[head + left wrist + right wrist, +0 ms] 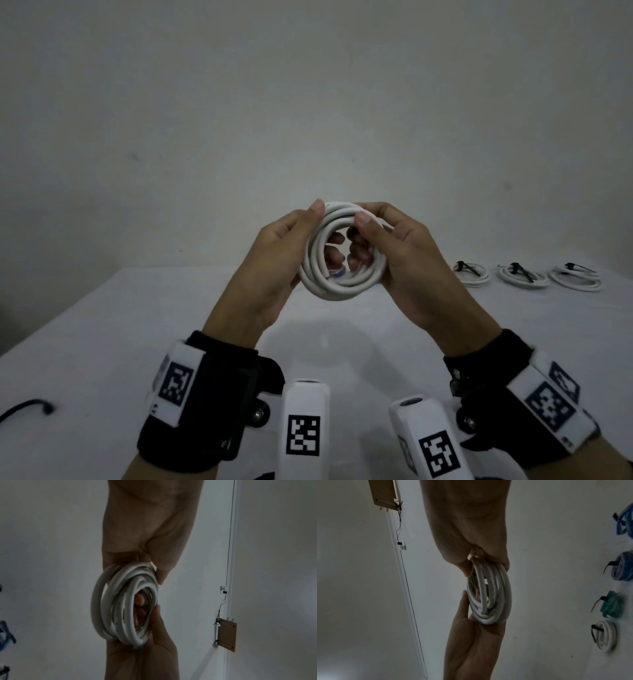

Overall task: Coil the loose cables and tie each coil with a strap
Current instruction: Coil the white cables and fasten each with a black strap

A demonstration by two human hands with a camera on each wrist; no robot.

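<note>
Coil (337, 251) between both hands — gripped.

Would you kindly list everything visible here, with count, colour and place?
Held coil: one, white, above the table between both hands, no strap visible.
Tied coils: three white at the table's far right in the head view; the right wrist view also shows two blue and one green.
Loose strap: one, black, table's near left.
Table: one, white.
Wooden board: one, brown, on wall.
Left hand: grips coil.
Right hand: grips coil.
</note>
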